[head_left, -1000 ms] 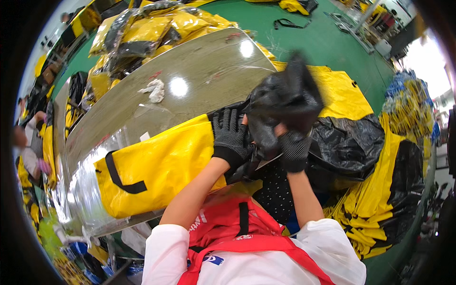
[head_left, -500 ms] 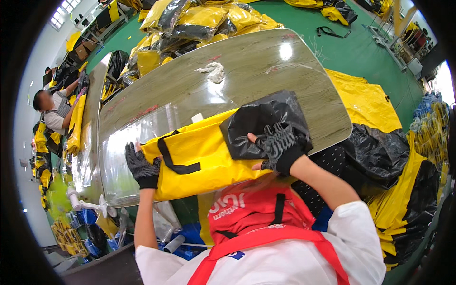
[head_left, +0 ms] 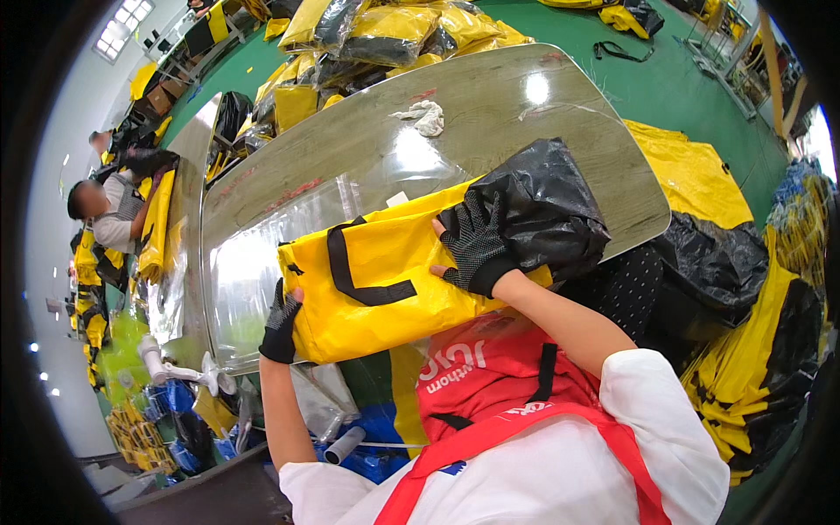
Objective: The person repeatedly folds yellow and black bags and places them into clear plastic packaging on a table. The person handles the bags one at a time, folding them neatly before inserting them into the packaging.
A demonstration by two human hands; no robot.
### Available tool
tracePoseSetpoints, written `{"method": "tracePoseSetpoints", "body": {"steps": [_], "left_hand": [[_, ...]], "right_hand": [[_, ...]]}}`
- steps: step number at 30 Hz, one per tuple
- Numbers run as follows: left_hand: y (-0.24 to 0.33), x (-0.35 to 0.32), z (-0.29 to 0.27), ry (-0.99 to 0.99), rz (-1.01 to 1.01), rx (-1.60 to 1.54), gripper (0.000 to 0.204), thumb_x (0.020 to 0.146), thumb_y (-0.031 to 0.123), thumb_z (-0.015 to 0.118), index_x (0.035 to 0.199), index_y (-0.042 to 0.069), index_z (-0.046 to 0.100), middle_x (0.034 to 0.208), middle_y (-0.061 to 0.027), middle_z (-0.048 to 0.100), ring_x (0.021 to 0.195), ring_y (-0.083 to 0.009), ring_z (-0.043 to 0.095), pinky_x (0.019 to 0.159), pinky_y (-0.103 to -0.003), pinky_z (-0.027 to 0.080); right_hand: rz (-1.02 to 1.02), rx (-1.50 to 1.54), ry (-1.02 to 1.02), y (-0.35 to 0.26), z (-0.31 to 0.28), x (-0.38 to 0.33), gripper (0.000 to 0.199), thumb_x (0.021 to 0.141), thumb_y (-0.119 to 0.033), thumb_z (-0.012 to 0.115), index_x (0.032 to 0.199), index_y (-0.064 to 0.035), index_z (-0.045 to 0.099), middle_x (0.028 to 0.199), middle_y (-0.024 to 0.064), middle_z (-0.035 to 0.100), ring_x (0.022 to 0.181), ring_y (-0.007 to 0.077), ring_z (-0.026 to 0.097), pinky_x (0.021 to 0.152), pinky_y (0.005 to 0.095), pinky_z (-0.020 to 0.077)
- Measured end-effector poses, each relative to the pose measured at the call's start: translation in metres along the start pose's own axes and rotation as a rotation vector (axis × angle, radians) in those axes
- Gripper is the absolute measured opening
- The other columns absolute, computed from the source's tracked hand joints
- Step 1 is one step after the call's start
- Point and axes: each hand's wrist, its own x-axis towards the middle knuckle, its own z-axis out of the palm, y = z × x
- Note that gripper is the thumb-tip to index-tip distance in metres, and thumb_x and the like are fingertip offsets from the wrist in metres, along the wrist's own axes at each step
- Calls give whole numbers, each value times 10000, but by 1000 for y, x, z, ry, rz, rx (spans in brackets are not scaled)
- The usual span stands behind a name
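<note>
Head view, only one. Yellow bag point(head_left: 385, 280) with black strap lies flat across the near edge of the table point(head_left: 350, 157), centre of frame, its lower left corner hanging just past the edge.

Left hand point(head_left: 282, 325), black glove, lower left of centre: grip closed on the bag's lower left corner, fingers wrapped over the edge.

Right hand point(head_left: 477, 245), black dotted glove, centre right: fingers spread wide, palm down, pressed flat where the black plastic bag point(head_left: 542, 206) meets the yellow bag. Not pinching anything that I can see; just pressing.

Black plastic bag sits on the right end of the yellow bag, crumpled, glossy, overlapping it. Can't tell if it's inside the yellow bag's mouth or only on top.

White rag point(head_left: 424, 116) on the table, upper centre, well apart from both hands.

Rest: green floor point(head_left: 665, 79) upper right; pile of yellow and black bags point(head_left: 385, 35) beyond the table's far edge, top centre; more yellow and black material point(head_left: 752, 297) heaped at right. Another person point(head_left: 105, 210) at a second table, far left, handling yellow material. Wearer has a red apron point(head_left: 490, 385) over white sleeves, bottom centre.
</note>
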Motion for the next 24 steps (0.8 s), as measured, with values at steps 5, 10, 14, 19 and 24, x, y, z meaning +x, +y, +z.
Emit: {"method": "tracePoseSetpoints", "body": {"steps": [5, 10, 14, 19, 24], "left_hand": [[-15, -13, -40, -129, -286, -420, 556, 889, 283, 552, 1353, 56, 346, 1305, -123, 474, 1183, -270, 476, 985, -391, 396], [78, 28, 146, -281, 104, -327, 406, 837, 184, 579, 1198, 26, 481, 1055, -102, 585, 912, -219, 577, 804, -336, 464], [44, 73, 327, -216, 247, 255, 413, 829, 260, 636, 1131, 0, 527, 828, -55, 638, 668, -174, 598, 626, -300, 484], [-28, 111, 395, -131, 545, 657, 515, 901, 278, 512, 1288, -36, 381, 717, -170, 620, 672, -339, 614, 589, -414, 463], [-18, 111, 397, -8, 878, 1110, 704, 772, 338, 633, 1351, 37, 368, 1139, -218, 523, 975, -368, 537, 804, -467, 410]], "right_hand": [[-48, 60, -73, -16, 0, 0, 611, 822, -501, 476, 1356, -215, 394, 1443, 157, 267, 1359, 414, 67, 1000, 669, -104], [24, 173, 60, -6, 52, -5, 497, 916, -387, 354, 1323, -111, 419, 1411, 158, 323, 1353, 360, 160, 1047, 631, -44], [-8, 293, 154, -11, 51, -17, 477, 921, -361, 350, 1310, -95, 424, 1386, 154, 359, 1323, 338, 226, 1056, 574, 41], [37, 418, 205, -3, 58, -37, 456, 913, -334, 370, 1297, -97, 434, 1364, 149, 389, 1286, 307, 301, 1055, 497, 141], [187, 614, 239, 17, 51, -96, 436, 905, -306, 391, 1284, -99, 443, 1343, 144, 419, 1250, 275, 376, 1054, 419, 241]]}}
